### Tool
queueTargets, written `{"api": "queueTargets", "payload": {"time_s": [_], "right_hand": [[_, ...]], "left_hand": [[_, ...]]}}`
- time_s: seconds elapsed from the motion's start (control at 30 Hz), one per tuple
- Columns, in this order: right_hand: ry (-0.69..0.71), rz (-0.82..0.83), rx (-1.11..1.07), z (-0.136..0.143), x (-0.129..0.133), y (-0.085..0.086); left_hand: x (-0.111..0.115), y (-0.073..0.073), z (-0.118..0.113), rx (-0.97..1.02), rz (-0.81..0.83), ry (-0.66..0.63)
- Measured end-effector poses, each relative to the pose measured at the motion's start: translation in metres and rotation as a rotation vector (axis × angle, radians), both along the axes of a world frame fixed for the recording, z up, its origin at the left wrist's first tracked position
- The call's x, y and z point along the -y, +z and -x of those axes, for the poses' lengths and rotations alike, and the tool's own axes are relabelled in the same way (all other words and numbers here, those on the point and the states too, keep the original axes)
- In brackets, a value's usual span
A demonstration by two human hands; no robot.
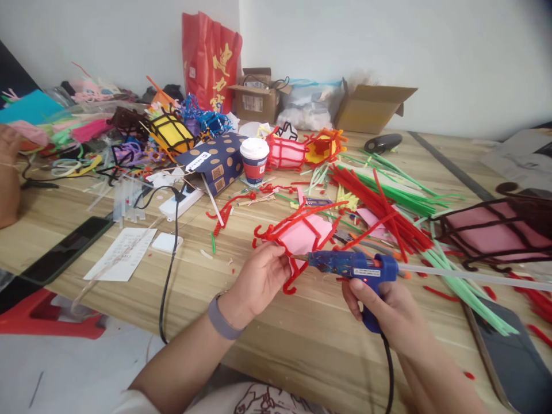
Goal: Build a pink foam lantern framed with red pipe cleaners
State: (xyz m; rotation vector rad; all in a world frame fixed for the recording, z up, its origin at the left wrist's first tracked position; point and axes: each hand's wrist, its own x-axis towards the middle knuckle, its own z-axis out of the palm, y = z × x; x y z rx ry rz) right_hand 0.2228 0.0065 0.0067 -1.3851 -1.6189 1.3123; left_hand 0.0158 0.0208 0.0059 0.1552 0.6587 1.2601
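Observation:
My left hand (264, 280) is closed on the lower edge of a lantern (297, 233) made of red pipe cleaners around pink sheet. In my right hand (388, 310) is a blue glue gun (375, 270), held by its handle with a clear glue stick (466, 276) jutting out of its back. The gun's nozzle points left and meets the lantern's lower red edge near my left fingertips; whether it touches cannot be made out. A small red light glows on the gun's side, and its black cord hangs down from the handle.
Red pipe cleaners (388, 210) and green ones (401, 192) lie right of the lantern. A lidded paper cup (254, 161) stands behind it. A brown-framed lantern (500, 227) and a phone (504, 351) are at right. Another person's hand (8, 172) rests at far left.

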Motion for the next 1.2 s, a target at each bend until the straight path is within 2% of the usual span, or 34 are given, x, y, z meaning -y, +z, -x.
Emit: {"api": "queueTargets", "payload": {"time_s": [0.2,0.47,0.73,0.83,0.97,1.03,1.2], "right_hand": [[-0.049,-0.015,0.046,0.007,0.000,0.005],[-0.025,-0.033,0.081,0.009,0.001,0.008],[-0.037,-0.076,0.118,-0.007,-0.001,-0.004],[-0.072,-0.153,0.009,-0.013,-0.003,-0.005],[-0.209,-0.205,-0.184,-0.013,-0.008,0.000],[-0.246,-0.174,-0.200,-0.013,-0.010,0.001],[-0.239,-0.115,-0.169,-0.012,-0.012,0.001]], "left_hand": [[0.001,0.000,-0.001,0.006,0.005,0.000],[-0.001,0.001,0.000,-0.001,0.028,0.012],[-0.001,0.000,0.002,0.002,0.066,0.033],[-0.003,0.001,0.003,0.015,0.074,0.038],[-0.004,0.002,0.003,0.002,0.086,0.042],[-0.004,0.002,0.003,0.004,0.089,0.043],[-0.003,0.003,0.003,0.006,0.093,0.042]]}}
